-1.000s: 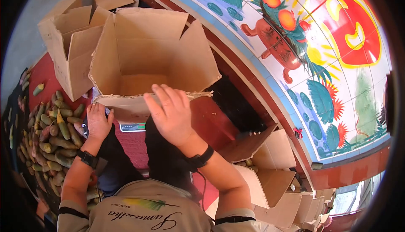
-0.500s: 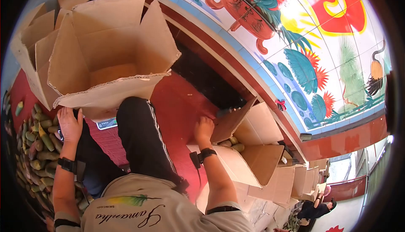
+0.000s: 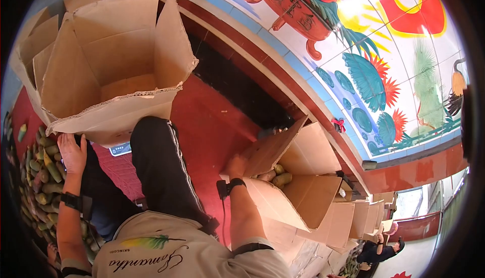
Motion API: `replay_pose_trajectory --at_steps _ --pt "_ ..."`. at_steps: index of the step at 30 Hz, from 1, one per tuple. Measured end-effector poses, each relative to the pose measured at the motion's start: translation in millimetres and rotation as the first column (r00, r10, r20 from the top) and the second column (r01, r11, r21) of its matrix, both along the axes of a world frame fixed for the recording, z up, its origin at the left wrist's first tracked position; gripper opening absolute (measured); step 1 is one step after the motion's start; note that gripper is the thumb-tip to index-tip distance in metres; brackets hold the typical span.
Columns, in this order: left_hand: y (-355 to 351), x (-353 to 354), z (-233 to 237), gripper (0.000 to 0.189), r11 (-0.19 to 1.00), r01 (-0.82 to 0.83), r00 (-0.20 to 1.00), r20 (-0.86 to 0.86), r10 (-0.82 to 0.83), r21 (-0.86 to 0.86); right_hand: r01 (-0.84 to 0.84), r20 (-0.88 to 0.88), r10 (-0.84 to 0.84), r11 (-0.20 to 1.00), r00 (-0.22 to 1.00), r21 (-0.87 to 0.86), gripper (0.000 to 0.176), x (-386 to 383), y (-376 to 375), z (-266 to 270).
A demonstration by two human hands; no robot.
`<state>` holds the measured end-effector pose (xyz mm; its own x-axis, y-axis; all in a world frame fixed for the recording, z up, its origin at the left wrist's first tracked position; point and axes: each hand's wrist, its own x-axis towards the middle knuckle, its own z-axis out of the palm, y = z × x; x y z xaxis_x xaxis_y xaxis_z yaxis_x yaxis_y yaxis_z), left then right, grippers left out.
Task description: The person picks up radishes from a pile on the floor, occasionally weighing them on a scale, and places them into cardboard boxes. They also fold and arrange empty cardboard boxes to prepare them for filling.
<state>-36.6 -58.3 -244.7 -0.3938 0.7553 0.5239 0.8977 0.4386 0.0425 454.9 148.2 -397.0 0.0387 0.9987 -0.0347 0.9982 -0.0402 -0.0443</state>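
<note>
My left hand (image 3: 73,154) lies with its fingers stretched out over my knee, by the near lower edge of a large open cardboard box (image 3: 106,101). Inside, that box shows only its bare walls and floor. My right hand (image 3: 235,166) is low beside the raised flap of a second open carton (image 3: 308,189); its fingers are too dim and blurred to make out a grip. Several rounded green-brown vegetables or fruits (image 3: 281,178) sit in this carton. Black bands with small devices are strapped on both wrists.
A heap of long green-brown produce (image 3: 48,177) covers the floor at the left. A phone-like screen (image 3: 120,149) shows below the large box. More cartons (image 3: 343,222) line the right, where another person (image 3: 379,250) is at work. A painted tile wall (image 3: 364,81) rises beyond.
My right hand has moved down and slightly left, beside the second carton's flap. My left hand stays by the large box. The view has shifted a little.
</note>
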Motion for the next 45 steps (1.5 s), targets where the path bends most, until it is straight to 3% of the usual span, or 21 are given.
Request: replay_pose_trajectory --at_steps 3,12,14,22,24,26,28,29,30,33,34,35,36,37,38,39,42,44,45 --pt "-1.5 -2.9 -2.3 0.039 1.0 0.015 0.999 -0.043 -0.015 0.007 -0.032 0.052 0.031 0.999 0.998 0.027 0.018 3.1 -3.2 -11.1" --pt "-4.3 -9.0 -6.2 0.04 1.0 0.025 0.999 -0.047 -0.024 0.013 -0.065 -0.038 0.069 0.994 0.997 0.089 0.015 21.6 -23.2 -22.5" --pt "-5.4 -9.7 -6.0 0.043 1.0 0.01 0.999 -0.03 -0.011 -0.017 -0.171 -0.1 0.181 0.98 0.979 0.102 0.014 31.8 -40.8 -30.2" --pt "-6.7 -14.3 -8.1 0.047 0.999 0.003 1.0 -0.023 -0.004 -0.041 -0.305 0.091 0.309 0.951 0.947 -0.052 0.014 107.5 -137.5 -17.9" --pt "-4.8 -13.5 -8.9 0.047 0.999 -0.004 1.0 -0.011 0.004 -0.046 -0.101 0.107 0.114 0.988 0.988 -0.116 0.012 130.1 -161.5 -12.8" --pt "-6.3 -17.4 -12.2 0.046 0.999 -0.002 1.0 -0.007 0.002 -0.045 -0.127 0.18 0.156 0.978 0.971 -0.163 0.008 158.0 -188.7 -12.9" --pt "-5.7 -18.8 -14.1 0.047 0.999 -0.007 1.0 0.006 0.007 -0.04 -0.027 0.225 0.09 0.963 0.97 -0.269 0.013 189.0 -210.6 -19.7" --pt "-5.6 -18.8 -16.0 0.047 0.999 -0.015 1.0 0.02 0.016 -0.038 0.143 0.187 -0.08 0.926 0.979 -0.349 0.015 197.5 -216.8 -13.3" --pt "-4.4 -17.2 -16.2 0.047 0.999 -0.02 1.0 0.018 0.021 -0.034 0.252 0.027 -0.255 0.922 0.966 -0.294 0.019 208.2 -224.2 -9.7" --pt "-1.8 -5.7 -7.1 0.05 0.998 0.006 1.0 0.003 -0.006 0.063 0.368 0.266 -0.268 0.797 0.926 -0.479 0.028 237.8 -213.0 -25.7" --pt "1.3 3.4 5.4 0.05 0.995 0.036 0.999 0.03 -0.039 0.098 0.302 0.252 -0.193 0.793 0.948 -0.529 0.03 256.4 -205.7 -49.7" --pt "3.0 7.8 9.1 0.052 0.986 0.049 0.999 0.01 -0.051 0.162 -0.027 0.193 0.192 0.772 0.962 -0.635 0.032 318.9 -197.4 -124.3" --pt "2.7 10.5 8.0 0.05 0.979 0.041 0.999 -0.022 -0.037 0.2 0.011 0.058 0.022 0.855 0.998 -0.519 0.033 275.8 -181.8 -83.1" --pt "3.7 18.2 20.1 0.048 0.982 0.01 1.0 -0.004 -0.009 0.191 -0.049 -0.104 -0.005 0.864 0.995 -0.502 0.033 264.4 -166.5 -83.2" --pt "2.1 17.2 21.7 0.044 0.973 0.043 0.999 -0.012 -0.041 0.227 -0.296 -0.187 0.241 0.877 0.953 -0.378 0.03 210.9 -154.4 -29.0" --pt "0.5 18.1 24.9 0.042 0.977 -0.024 0.998 0.056 0.012 0.214 -0.231 -0.181 0.167 0.869 0.969 -0.437 0.026 194.1 -132.7 -35.9" --pt "-14.0 22.4 31.8 0.041 0.956 -0.072 0.988 0.148 0.03 0.284 -0.485 -0.276 0.458 0.874 0.845 -0.035 0.015 116.3 -87.1 1.8" --pt "-31.2 23.4 37.0 0.043 0.964 -0.098 0.978 0.202 0.048 0.248 -0.463 -0.433 0.415 0.886 0.8 -0.007 0.013 58.0 -59.6 48.1" --pt "-41.9 23.1 38.2 0.043 0.963 -0.111 0.976 0.207 0.06 0.245 -0.522 -0.217 0.519 0.852 0.827 0.046 0.013 18.3 -53.7 83.3"
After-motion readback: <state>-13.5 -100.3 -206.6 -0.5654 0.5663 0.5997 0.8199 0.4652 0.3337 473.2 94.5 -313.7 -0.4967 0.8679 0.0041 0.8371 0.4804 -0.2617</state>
